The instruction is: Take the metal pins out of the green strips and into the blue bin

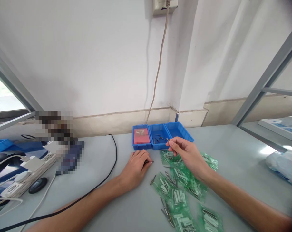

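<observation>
My right hand [182, 149] pinches a small screw-like metal piece [167, 139] between thumb and fingertips, over the front edge of the middle blue bin [160, 129]. Several dark screw-like pieces [157, 140] lie in that bin. My left hand [137, 167] rests on the table with fingers curled around dark slim metal pieces [146, 162], partly hidden by the fingers. Green plastic bags [178, 196] with white strips and metal pieces spread under and below my right hand. Loose slim metal pieces [167, 212] lie beside the bags.
The left blue bin [133, 141] holds a red packet [141, 137]; the right blue bin [178, 129] adjoins the middle one. A black cable [115, 151] crosses my left forearm. Power strips [27, 170] and a black mouse [38, 185] lie left. A plastic bag [285, 164] sits far right.
</observation>
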### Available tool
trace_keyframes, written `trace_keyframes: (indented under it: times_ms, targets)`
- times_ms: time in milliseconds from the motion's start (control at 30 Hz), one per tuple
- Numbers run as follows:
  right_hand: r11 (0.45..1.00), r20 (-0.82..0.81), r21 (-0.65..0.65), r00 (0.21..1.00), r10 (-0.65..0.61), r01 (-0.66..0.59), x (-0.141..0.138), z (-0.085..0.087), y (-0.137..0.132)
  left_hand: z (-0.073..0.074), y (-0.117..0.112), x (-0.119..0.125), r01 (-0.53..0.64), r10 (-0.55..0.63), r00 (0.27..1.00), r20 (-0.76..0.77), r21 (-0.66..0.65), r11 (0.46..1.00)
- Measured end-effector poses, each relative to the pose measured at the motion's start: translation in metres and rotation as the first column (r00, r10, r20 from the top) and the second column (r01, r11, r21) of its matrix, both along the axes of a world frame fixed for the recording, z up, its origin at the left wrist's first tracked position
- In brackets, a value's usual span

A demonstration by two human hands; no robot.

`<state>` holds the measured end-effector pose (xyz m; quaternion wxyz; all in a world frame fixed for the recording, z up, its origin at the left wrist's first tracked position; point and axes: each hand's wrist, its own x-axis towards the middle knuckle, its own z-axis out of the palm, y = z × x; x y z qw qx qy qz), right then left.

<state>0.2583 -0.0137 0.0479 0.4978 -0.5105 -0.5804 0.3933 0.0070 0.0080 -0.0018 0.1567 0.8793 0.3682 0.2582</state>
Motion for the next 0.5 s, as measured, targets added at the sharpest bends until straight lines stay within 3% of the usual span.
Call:
trace_keyframes:
  times_ms: [500]
  targets:
    - [0.999, -0.075, 0.026, 0.997, -0.023, 0.025, 0.0001, 0.0005, 0.002, 0.0001, 0.0, 0.0005, 0.055, -0.056, 0.998, 0.036, 0.02, 0.998]
